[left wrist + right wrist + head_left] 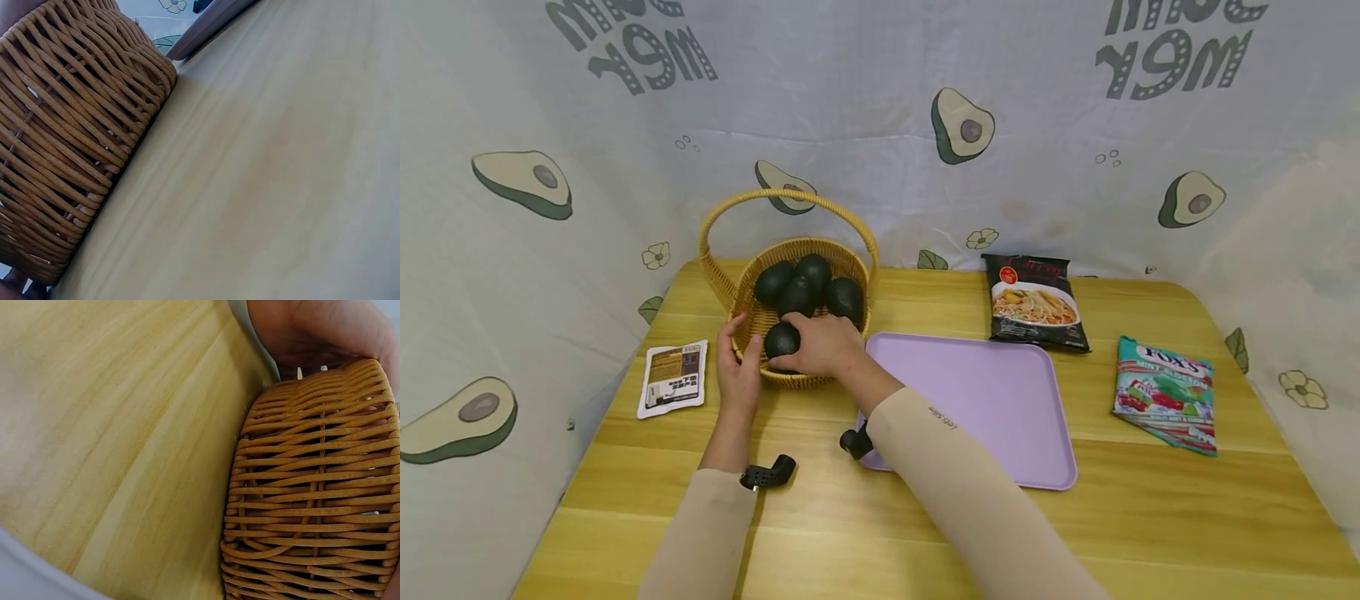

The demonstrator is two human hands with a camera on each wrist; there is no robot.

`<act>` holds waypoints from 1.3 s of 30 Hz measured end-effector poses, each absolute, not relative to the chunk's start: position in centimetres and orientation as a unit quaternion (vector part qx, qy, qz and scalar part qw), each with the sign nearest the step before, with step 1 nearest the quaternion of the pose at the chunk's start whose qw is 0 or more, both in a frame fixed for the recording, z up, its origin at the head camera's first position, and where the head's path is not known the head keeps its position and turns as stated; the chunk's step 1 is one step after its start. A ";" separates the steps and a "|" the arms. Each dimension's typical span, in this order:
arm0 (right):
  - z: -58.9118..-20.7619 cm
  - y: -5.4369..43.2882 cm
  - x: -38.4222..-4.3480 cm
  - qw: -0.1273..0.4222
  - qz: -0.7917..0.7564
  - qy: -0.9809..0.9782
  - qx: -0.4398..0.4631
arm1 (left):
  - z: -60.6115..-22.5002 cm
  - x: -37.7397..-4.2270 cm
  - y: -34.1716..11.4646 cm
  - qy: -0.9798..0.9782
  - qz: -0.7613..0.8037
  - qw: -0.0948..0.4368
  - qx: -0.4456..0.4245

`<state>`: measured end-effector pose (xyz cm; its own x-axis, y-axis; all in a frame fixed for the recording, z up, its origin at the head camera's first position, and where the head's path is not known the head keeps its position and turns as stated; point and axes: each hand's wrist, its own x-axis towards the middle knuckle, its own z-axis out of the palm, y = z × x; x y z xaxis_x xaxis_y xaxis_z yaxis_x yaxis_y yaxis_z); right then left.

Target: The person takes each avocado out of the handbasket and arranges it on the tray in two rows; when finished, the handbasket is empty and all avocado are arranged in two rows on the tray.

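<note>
A yellow-brown wicker basket (pixel 797 382) with a tall arched handle stands at the table's back left. Several dark avocados (pixel 796 297) lie inside it. My right hand (pixel 827 346) reaches over the front rim and grips one dark avocado (pixel 782 340) near the basket's front left. At the left front side, my left hand (pixel 741 375) holds the basket, its thumb at the rim and its fingers along the outer wall. In the right wrist view that hand (pixel 331 328) lies against the woven side (pixel 312 487). The left wrist view is mostly basket wall (pixel 75 125) and table.
A lilac tray (pixel 970 400) lies right of the basket, under the right forearm. Behind it is a black noodle packet (pixel 1036 304). A teal candy bag (pixel 1165 392) lies far right. Left of the basket is a white packet (pixel 673 379). A printed cloth (pixel 865 108) hangs behind the table.
</note>
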<state>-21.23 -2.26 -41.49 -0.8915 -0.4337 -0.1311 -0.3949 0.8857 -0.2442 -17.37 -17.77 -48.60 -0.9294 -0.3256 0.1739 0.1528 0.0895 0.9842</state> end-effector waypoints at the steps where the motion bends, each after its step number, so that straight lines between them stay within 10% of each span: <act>1: -41.5 -2.3 -21.1 0.091 -0.106 0.966 -0.217 | -48.6 -17.3 -17.8 -0.716 -0.671 0.180 0.063; 39: -41.0 0.2 -20.0 0.007 -0.503 0.846 -0.177 | -48.8 -16.9 -17.5 -0.701 -0.674 0.229 0.053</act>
